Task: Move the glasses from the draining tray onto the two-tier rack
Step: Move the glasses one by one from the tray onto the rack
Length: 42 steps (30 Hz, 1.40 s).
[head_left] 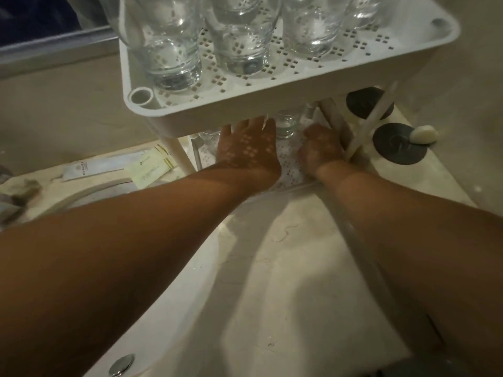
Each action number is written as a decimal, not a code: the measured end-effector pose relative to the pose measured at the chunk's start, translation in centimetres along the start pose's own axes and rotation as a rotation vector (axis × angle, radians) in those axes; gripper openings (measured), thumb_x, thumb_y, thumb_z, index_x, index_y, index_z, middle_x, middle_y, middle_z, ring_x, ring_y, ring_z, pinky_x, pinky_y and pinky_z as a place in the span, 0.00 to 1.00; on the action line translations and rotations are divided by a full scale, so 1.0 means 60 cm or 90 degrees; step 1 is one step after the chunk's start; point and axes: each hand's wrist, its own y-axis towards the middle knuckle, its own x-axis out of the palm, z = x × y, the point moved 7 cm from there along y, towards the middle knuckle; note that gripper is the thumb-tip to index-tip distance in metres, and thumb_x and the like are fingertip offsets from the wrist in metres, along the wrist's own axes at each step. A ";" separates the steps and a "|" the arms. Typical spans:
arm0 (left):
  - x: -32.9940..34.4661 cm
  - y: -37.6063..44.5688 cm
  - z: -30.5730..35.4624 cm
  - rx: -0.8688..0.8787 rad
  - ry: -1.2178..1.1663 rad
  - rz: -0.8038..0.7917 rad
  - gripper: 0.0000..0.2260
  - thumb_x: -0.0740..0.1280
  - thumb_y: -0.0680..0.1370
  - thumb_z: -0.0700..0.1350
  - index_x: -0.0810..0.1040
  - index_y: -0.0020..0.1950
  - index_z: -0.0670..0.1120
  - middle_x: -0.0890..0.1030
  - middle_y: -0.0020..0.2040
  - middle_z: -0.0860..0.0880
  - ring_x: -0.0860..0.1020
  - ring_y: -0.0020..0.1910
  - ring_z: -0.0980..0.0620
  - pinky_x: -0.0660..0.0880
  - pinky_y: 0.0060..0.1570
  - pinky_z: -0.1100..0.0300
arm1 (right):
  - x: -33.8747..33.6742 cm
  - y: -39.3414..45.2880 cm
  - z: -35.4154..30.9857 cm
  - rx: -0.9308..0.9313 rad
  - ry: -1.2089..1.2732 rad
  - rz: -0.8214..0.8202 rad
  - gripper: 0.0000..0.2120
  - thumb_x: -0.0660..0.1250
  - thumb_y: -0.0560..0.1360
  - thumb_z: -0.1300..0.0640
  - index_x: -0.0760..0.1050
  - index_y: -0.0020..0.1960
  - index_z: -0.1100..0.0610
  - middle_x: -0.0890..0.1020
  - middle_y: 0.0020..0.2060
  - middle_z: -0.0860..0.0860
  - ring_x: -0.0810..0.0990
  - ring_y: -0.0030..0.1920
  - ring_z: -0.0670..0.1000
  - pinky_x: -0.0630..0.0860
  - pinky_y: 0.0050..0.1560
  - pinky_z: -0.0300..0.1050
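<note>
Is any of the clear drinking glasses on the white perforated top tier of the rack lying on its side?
No, the clear drinking glasses all stand upright on the white perforated top tier.

White rack stands on pale marble counter (pixel 272 268) beside a sink
The two-tier rack (pixel 272 102) rests on its legs at the counter's far end; paper sachets (pixel 147 170) lie to its left, two dark round discs (pixel 398 144) and a white soap bar (pixel 424 134) to its right

I lean over a pale marble counter (pixel 285 257) in dim light; a white basin (pixel 163 308) curves at its left edge, beige wall (pixel 54 104) behind.
</note>
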 end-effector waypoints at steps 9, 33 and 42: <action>-0.014 -0.038 -0.020 0.007 -0.192 0.032 0.25 0.64 0.77 0.49 0.70 0.75 0.55 0.62 0.80 0.52 0.52 0.80 0.52 0.45 0.77 0.52 | 0.046 -0.023 0.002 -0.070 -0.169 -0.102 0.20 0.58 0.81 0.52 0.68 0.73 0.46 0.65 0.73 0.56 0.62 0.73 0.59 0.59 0.74 0.52; -0.043 -0.110 0.004 0.066 -0.120 -0.045 0.24 0.60 0.78 0.51 0.69 0.74 0.55 0.60 0.80 0.50 0.48 0.81 0.47 0.43 0.77 0.46 | 0.036 -0.067 -0.007 0.026 -0.165 -0.185 0.25 0.59 0.82 0.53 0.60 0.77 0.53 0.64 0.73 0.58 0.64 0.73 0.59 0.64 0.72 0.54; -0.108 -0.166 0.039 0.134 -0.081 -0.018 0.22 0.61 0.77 0.51 0.73 0.71 0.51 0.73 0.72 0.47 0.63 0.76 0.41 0.56 0.75 0.41 | -0.116 -0.206 -0.034 -0.048 0.079 0.103 0.21 0.60 0.76 0.67 0.76 0.66 0.56 0.77 0.66 0.56 0.75 0.65 0.57 0.71 0.64 0.46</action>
